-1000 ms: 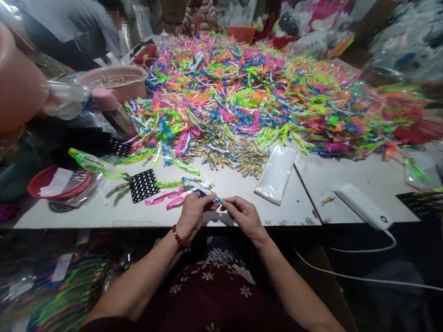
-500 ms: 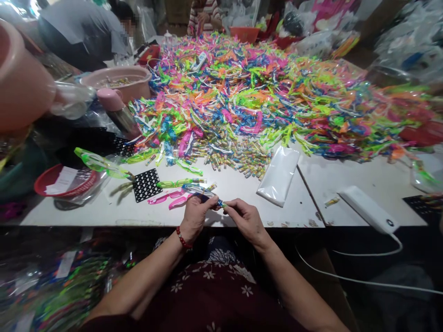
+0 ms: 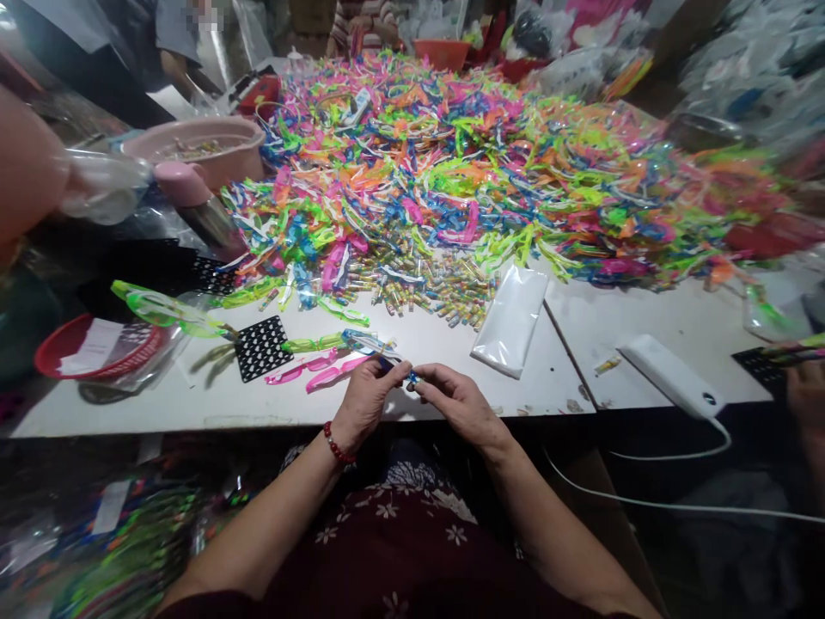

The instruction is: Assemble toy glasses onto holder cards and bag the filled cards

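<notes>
both hands (image 3: 364, 402) (image 3: 455, 406) together, pinching 1 blue piece (image 3: 412, 376) | 1 white packet (image 3: 511, 321) | 1 pink-lidded flask (image 3: 183, 183)

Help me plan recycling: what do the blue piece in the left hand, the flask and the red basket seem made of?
Blue piece in the left hand: probably glossy plastic; its blue looks translucent and shiny.
Flask: body perhaps satin metal, from its grey sheen; pink lid likely plastic, smooth and evenly coloured.
Red basket: probably plastic, uniformly red; finish unclear.
</notes>
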Available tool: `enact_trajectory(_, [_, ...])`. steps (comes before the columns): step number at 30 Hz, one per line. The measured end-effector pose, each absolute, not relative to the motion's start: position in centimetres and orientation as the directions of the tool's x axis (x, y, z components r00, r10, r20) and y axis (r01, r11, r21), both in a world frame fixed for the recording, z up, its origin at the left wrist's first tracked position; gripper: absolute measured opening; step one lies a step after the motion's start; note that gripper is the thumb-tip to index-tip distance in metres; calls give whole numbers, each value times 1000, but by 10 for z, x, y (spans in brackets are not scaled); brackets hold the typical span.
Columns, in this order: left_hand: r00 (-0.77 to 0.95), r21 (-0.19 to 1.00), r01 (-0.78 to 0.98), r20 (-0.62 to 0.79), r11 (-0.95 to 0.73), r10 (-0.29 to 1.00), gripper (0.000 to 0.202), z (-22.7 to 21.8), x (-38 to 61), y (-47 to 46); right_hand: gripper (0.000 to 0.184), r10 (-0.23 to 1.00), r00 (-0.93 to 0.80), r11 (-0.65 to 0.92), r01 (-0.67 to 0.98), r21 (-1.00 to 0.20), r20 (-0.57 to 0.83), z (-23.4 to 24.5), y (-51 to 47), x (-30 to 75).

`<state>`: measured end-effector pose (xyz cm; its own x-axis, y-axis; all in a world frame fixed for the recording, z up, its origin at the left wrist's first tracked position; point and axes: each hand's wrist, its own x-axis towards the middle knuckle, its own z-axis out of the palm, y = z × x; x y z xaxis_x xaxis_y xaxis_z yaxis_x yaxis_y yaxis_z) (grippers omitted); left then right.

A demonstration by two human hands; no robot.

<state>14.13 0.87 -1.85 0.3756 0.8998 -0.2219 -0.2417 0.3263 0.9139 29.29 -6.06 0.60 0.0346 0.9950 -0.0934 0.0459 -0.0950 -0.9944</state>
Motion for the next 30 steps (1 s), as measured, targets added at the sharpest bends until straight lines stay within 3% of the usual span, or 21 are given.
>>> enact_trajectory(3, [360, 919, -236, -219, 316, 907, 38, -18, 141, 6, 38, 979, 1, -203, -58, -978, -203, 9, -60, 294])
enact_trajectory(6, [378, 894, -274, -239, 355, 894, 38, -13, 142, 1, 36, 976, -20, -218, -70, -973, -217, 9, -61, 293])
enact_trajectory(14, [368, 845, -364, -256, 392, 894, 39, -12, 146, -3, 21, 997, 78, -11, 278, -960, 11, 5, -67, 280])
enact_trajectory(17, [369, 834, -345, -302, 431, 879, 41, -14, 150, -4, 25, 999, 43, -44, 265, -963, -34, 2, -62, 287])
enact_trajectory(20, [442, 805, -205, -431, 556, 787, 50, -10, 148, -5, 27, 999, 28, -38, 336, -941, -30, -7, -51, 309])
enact_trajectory(22, [554, 823, 5, -475, 567, 684, 55, -5, 140, -3, 26, 991, 81, 49, 497, -867, 102, -14, -38, 326])
enact_trajectory(24, [576, 891, 199, -443, 408, 687, 51, 1, 129, 8, 26, 958, 114, 125, 660, -741, 262, -20, -21, 336])
enact_trajectory(27, [353, 909, 417, -154, -8, 923, 35, 6, 112, 45, 26, 932, 72, 160, 796, -583, 354, -22, 14, 334])
enact_trajectory(28, [274, 852, 508, -22, -126, 961, 27, 6, 107, 61, 26, 940, 52, 150, 825, -544, 338, -21, 27, 329])
enact_trajectory(30, [275, 635, 708, 154, -308, 949, 20, 6, 101, 97, 23, 961, 35, 99, 882, -461, 273, -17, 56, 316])
